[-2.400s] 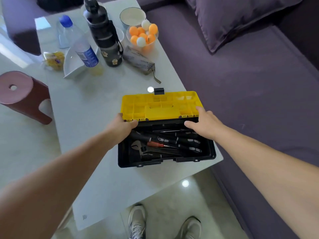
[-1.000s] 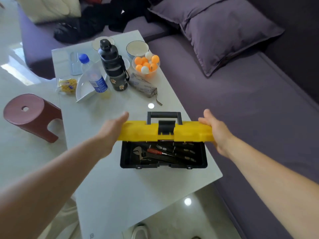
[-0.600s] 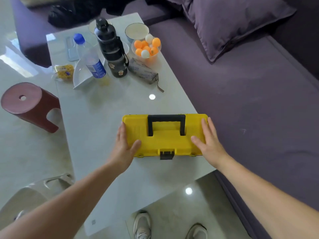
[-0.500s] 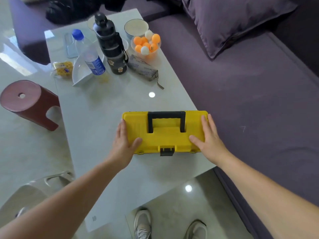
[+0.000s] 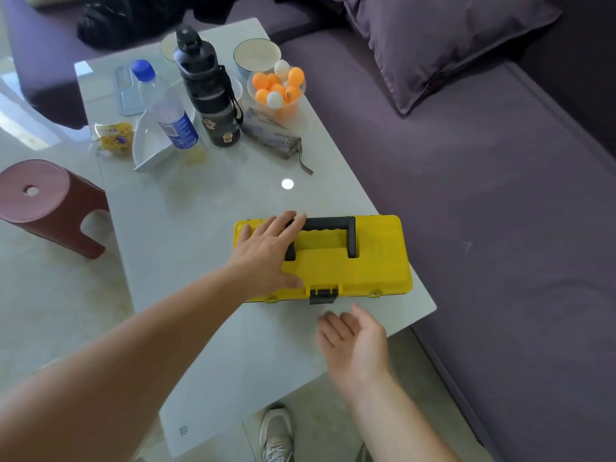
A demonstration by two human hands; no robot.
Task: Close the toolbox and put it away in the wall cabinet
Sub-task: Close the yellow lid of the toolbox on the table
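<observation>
The yellow toolbox (image 5: 366, 261) lies on the white table (image 5: 200, 228) near its right front corner, lid down. Its black handle (image 5: 333, 225) lies flat on the lid. A black latch (image 5: 322, 295) hangs at the middle of the front edge. My left hand (image 5: 266, 255) rests flat on the left part of the lid, fingers spread, fingertips touching the handle's left end. My right hand (image 5: 356, 341) hovers over the table just in front of the latch, palm up, fingers apart, holding nothing. No wall cabinet is in view.
At the table's far end stand a black flask (image 5: 210, 95), a water bottle (image 5: 166, 108), a bowl of orange and white balls (image 5: 278, 88), a grey pouch (image 5: 273, 135) and white dishes. A purple sofa (image 5: 483, 211) runs along the right. A red stool (image 5: 46, 208) stands left.
The lid went from open to shut. Since then my left hand slid onto the lid toward the handle, and my right hand left the lid's right end and dropped in front of the latch.
</observation>
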